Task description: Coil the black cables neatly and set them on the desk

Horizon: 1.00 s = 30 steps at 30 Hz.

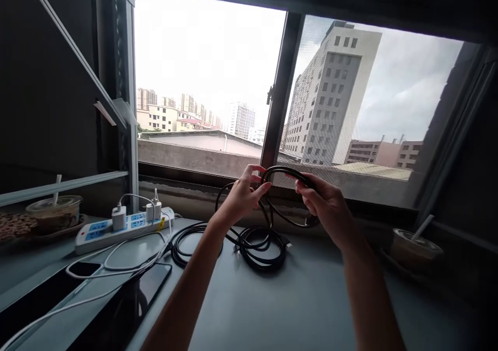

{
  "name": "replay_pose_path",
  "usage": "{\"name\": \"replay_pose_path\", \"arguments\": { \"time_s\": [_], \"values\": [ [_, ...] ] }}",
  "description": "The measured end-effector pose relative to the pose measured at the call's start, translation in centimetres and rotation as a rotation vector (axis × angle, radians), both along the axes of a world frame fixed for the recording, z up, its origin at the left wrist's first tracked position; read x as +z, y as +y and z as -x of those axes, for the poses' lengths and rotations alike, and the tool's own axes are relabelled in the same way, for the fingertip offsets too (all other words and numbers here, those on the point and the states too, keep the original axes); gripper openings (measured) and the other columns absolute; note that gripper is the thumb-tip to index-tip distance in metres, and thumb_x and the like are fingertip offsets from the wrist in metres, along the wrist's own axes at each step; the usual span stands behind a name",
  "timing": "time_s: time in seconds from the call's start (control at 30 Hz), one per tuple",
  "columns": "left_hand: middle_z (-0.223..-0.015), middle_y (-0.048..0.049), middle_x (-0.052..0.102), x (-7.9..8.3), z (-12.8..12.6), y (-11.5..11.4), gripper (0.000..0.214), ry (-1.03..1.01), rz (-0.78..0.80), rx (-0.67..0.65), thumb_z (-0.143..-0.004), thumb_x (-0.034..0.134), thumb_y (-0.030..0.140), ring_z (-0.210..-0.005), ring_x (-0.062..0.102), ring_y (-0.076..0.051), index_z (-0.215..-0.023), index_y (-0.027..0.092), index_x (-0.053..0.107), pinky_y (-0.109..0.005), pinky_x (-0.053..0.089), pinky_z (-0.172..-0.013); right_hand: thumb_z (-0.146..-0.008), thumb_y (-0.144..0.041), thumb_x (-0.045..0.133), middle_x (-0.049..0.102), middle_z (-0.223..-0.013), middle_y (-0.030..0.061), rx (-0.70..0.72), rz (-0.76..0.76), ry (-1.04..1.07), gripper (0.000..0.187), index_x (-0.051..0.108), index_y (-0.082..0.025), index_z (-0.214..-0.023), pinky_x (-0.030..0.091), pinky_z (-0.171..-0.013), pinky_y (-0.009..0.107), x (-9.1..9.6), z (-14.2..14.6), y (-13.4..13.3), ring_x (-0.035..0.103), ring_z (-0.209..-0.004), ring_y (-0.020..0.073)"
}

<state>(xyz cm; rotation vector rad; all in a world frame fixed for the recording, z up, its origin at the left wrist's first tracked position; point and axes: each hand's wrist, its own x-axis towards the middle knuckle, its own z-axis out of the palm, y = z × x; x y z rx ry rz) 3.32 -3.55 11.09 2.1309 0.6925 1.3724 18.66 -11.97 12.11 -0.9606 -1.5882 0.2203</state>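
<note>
- While two dark-screened devices, the L tablet (42, 294) & R tablet (120, 309), crowd the near L of the desk (307, 309), white cords (91, 277) trail over them.
- R hand (327, 200): fingers closed on black cable (286, 169), lifted in a loop above desk.
- L hand (243, 195): at loop's L side, thumb & index apart; can't tell if gripping.
- L coil (179, 260): on desk, partly hidden behind L forearm.
- R coil (264, 265): below held loop, strands running down twd it.
- Power strip (132, 227): beyond tablets, w/ 2 chargers plugged in.
- Cups w/ straws: L cup (54, 213), R cup (416, 247), one each side.
- Metal post (131, 81): L of window (282, 91).
- Outside: tall bldg (330, 96), R.
</note>
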Motion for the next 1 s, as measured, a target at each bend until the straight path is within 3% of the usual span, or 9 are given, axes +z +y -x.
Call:
{"name": "replay_pose_path", "arguments": {
  "time_s": [0.07,0.13,0.37,0.5,0.6,0.7,0.83,0.93,1.0],
  "values": [
    [-0.091,-0.0042,0.060,-0.3,-0.8,0.4,0.027,-0.049,-0.025,-0.049,-0.080,0.050,0.035,-0.052,0.051,-0.007,-0.101,0.018,0.049,-0.021,0.043,-0.051,-0.080,-0.033,0.051,0.046,-0.064,-0.0036,0.101,0.024,-0.029,0.021,0.060,-0.019,-0.093,0.027,-0.041,0.018,-0.2,0.2,0.1,0.033,-0.048,0.0050],
    [-0.079,-0.0025,0.060,-0.3,-1.3,0.3,0.016,-0.092,-0.109,-0.002,-0.083,0.045,0.029,-0.058,0.054,-0.009,-0.090,0.017,0.051,-0.021,0.043,-0.055,-0.080,-0.034,0.054,0.047,-0.062,-0.0039,0.142,0.018,-0.061,0.021,0.062,-0.020,-0.092,0.029,-0.042,0.018,-0.3,0.7,0.1,0.036,-0.048,0.0053],
    [-0.065,0.0025,0.056,1.2,1.1,-1.2,0.027,0.024,-0.227,-0.028,-0.083,0.046,0.040,-0.056,0.047,-0.008,-0.072,0.017,0.055,-0.020,0.037,-0.055,-0.063,-0.030,0.073,0.058,-0.077,-0.0014,-0.133,-0.283,0.122,0.034,0.065,-0.026,-0.096,0.043,-0.052,0.020,0.2,-0.5,-0.2,0.052,-0.064,0.0099],
    [-0.065,0.0005,0.058,1.7,2.1,-1.8,0.035,0.026,-0.219,-0.130,-0.086,0.040,0.038,-0.061,0.051,-0.009,-0.066,0.016,0.057,-0.021,0.039,-0.061,-0.061,-0.025,0.074,0.057,-0.074,-0.0021,0.020,-0.231,0.072,0.029,0.068,-0.027,-0.089,0.040,-0.046,0.019,-0.1,-1.9,-0.6,0.051,-0.057,0.0079],
    [-0.071,-0.0025,0.064,1.7,1.8,-1.6,0.038,0.006,-0.202,-0.199,-0.087,0.039,0.038,-0.072,0.058,-0.012,-0.066,0.015,0.062,-0.022,0.041,-0.072,-0.065,-0.025,0.070,0.053,-0.070,-0.0032,0.072,-0.263,0.088,0.017,0.070,-0.027,-0.082,0.030,-0.036,0.017,-0.3,-2.4,-0.5,0.040,-0.045,0.0034],
    [-0.069,-0.0017,0.066,1.4,1.0,-1.4,0.039,-0.027,-0.223,-0.040,-0.085,0.042,0.041,-0.068,0.058,-0.012,-0.070,0.016,0.067,-0.023,0.041,-0.069,-0.069,-0.026,0.067,0.055,-0.071,-0.0028,0.022,-0.276,0.123,0.011,0.070,-0.026,-0.079,0.028,-0.034,0.018,-0.4,-2.4,0.0,0.039,-0.043,0.0032],
    [-0.061,0.0008,0.066,1.1,0.2,-1.7,0.041,-0.085,-0.247,0.158,-0.084,0.043,0.044,-0.053,0.054,-0.010,-0.071,0.016,0.070,-0.021,0.039,-0.056,-0.070,-0.028,0.068,0.063,-0.071,-0.0016,-0.098,-0.239,0.168,0.014,0.069,-0.025,-0.083,0.043,-0.049,0.022,-0.3,-2.3,0.2,0.054,-0.050,0.0079],
    [-0.059,0.0010,0.065,1.2,0.2,-2.1,0.041,-0.141,-0.283,0.239,-0.084,0.044,0.045,-0.054,0.058,-0.010,-0.068,0.017,0.069,-0.020,0.039,-0.056,-0.071,-0.029,0.066,0.066,-0.089,0.0010,-0.107,-0.235,0.134,0.013,0.068,-0.024,-0.083,0.049,-0.069,0.027,0.0,-2.6,-0.2,0.063,-0.074,0.0139],
    [-0.059,0.0013,0.065,1.4,0.5,-2.2,0.042,-0.188,-0.287,0.279,-0.084,0.043,0.046,-0.053,0.059,-0.009,-0.065,0.017,0.067,-0.021,0.041,-0.059,-0.072,-0.030,0.065,0.064,-0.101,0.0020,-0.079,-0.238,0.080,0.012,0.067,-0.023,-0.081,0.049,-0.074,0.027,0.1,-3.3,-0.5,0.060,-0.091,0.0165]
  ]
}}
